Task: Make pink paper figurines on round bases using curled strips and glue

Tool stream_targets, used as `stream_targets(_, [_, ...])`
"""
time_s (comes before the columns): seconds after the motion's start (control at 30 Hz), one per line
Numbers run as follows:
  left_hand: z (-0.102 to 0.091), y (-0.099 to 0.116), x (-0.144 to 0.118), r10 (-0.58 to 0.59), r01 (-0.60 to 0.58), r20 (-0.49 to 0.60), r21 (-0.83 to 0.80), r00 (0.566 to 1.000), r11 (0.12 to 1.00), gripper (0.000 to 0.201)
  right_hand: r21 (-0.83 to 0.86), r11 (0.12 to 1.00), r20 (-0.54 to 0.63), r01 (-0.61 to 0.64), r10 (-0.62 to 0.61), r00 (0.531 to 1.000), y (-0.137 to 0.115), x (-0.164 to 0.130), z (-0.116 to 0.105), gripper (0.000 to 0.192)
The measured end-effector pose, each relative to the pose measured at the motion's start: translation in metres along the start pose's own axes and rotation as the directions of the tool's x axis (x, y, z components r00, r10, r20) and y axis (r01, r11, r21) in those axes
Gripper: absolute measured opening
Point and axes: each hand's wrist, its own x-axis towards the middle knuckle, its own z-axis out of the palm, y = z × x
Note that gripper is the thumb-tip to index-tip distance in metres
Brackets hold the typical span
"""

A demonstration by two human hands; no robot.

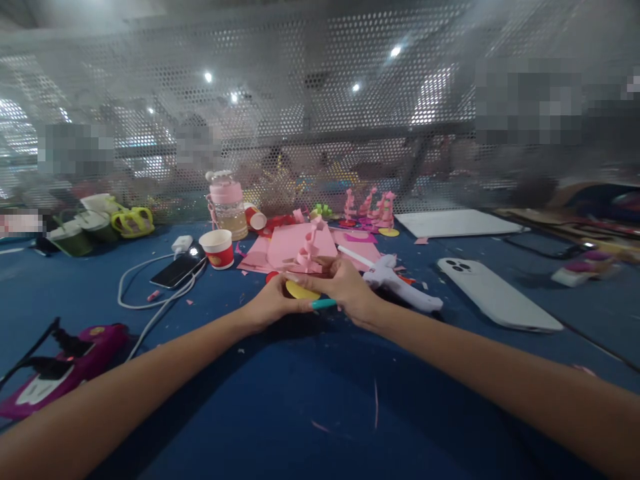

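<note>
Both hands met at table centre over blue cloth (310, 400). Left hand (273, 305) was curled, fingers pinching the edge of a yellow paper disc (300, 291) that sat between the two hands, just above the cloth. Right hand (345, 288) was closed narrow, fingertips on the pink curled paper piece (307, 257) standing atop the disc; a teal pen-like tool (324, 304) stuck out below that hand, exact grip on it unclear. White glue gun (400, 285) lay just right of the right hand, touching the cloth. Pink paper sheets (295, 243) lay right behind the hands. Red paper cup (218, 249) and dark phone (177, 270) with white cable sat to the left, white phone (497, 295) face down to the right. Purple glue gun (65, 370) at far left near the left forearm. Finished pink paper figures (373, 208) stood further back by the mesh screen.
</note>
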Motion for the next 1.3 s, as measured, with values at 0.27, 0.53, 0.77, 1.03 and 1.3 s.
stream_targets(0.27, [0.0006, -0.0006, 0.0004, 0.052, -0.051, -0.013, 0.012, 0.999, 0.999, 0.038, 0.0, 1.0, 0.032, 0.01, -0.01, 0.999, 0.0034, 0.0016, -0.0023, 0.032])
stream_targets(0.53, [-0.0039, -0.0036, 0.0006, 0.031, -0.032, 0.067, 0.016, 0.997, 0.999, 0.042, -0.032, 0.998, 0.102, 0.05, -0.047, 0.994, 0.0032, 0.0031, -0.0044, 0.039])
stream_targets(0.77, [-0.0042, -0.0025, 0.001, 0.024, -0.026, 0.038, 0.042, 0.999, 0.999, 0.035, -0.071, 0.99, -0.017, 0.124, -0.126, 0.992, 0.0078, 0.006, -0.0063, 0.063])
stream_targets(1.03, [-0.0023, -0.0033, 0.0006, 0.006, -0.006, -0.029, 0.014, 1.0, 1.0, 0.042, -0.026, 0.998, -0.028, 0.05, -0.051, 0.998, 0.0046, 0.0037, -0.0035, 0.056])
stream_targets(1.3, [-0.0012, -0.0024, 0.0009, 0.0, 0.0, -0.032, -0.001, 0.999, 1.0, 0.041, -0.026, 1.0, 0.02, 0.007, -0.007, 1.0, 0.0003, 0.0004, -0.0022, 0.044])
